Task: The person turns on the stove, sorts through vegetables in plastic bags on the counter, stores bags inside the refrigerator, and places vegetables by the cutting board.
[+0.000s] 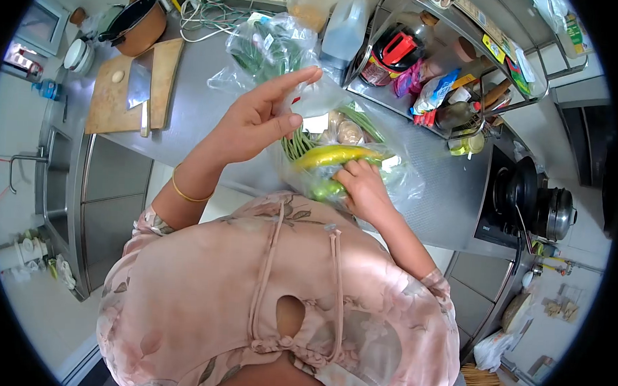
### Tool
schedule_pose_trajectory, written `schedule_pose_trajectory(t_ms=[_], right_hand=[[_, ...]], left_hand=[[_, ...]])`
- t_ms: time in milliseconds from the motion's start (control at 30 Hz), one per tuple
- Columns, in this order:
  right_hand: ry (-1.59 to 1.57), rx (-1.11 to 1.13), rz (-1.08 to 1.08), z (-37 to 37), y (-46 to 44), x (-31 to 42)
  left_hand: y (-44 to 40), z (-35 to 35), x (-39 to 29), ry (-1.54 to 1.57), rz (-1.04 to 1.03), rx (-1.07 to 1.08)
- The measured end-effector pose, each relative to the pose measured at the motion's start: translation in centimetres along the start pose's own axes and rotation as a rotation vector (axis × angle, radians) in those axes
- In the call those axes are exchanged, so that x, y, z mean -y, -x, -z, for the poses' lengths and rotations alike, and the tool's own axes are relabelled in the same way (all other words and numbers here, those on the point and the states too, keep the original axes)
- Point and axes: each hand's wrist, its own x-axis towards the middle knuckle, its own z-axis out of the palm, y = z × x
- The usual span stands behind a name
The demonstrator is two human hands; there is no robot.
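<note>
A clear plastic bag of vegetables lies spread at the counter's front edge. Inside show a long yellow-green pepper, a greener pepper, thin green beans and a round brownish vegetable. My right hand reaches into the bag, its bent fingers closed at the long pepper's lower side; the fingertips are partly hidden. Above the bag's left side, my left hand is open, thumb and fingers apart. Translucent plastic shows just beyond it.
Behind lies another bag with green vegetables. A cutting board with a cleaver stands left, near a pot. A clear jug and a crowded rack line the back; a stove is right.
</note>
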Motion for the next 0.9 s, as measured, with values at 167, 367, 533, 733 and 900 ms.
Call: schedule_pose_trajectory(t_ms=[167, 367, 533, 733, 900], right_hand=[[-0.068, 0.035, -0.078, 1.7, 1.1, 0.0], [-0.029, -0.166, -0.036, 2.3, -0.9, 0.3], [-0.085, -0.020, -0.105, 0.4, -4.1, -2.6], [0.169, 0.260, -0.231, 0.4, -4.1, -1.2], [0.295, 0.096, -0.076, -0.1, -1.4, -0.6]], left_hand=[[0.3, -0.7, -0.4, 0.031, -0.012, 0.030], [0.4, -1.2, -1.1, 0.074, 0.000, 0.043], [0.5, -1.3, -0.7, 0.089, -0.011, 0.057], [1.0, -0.5, -0.9, 0.082, 0.020, 0.050], [1.3, -0.6, -0.6, 0.080, 0.056, 0.065]])
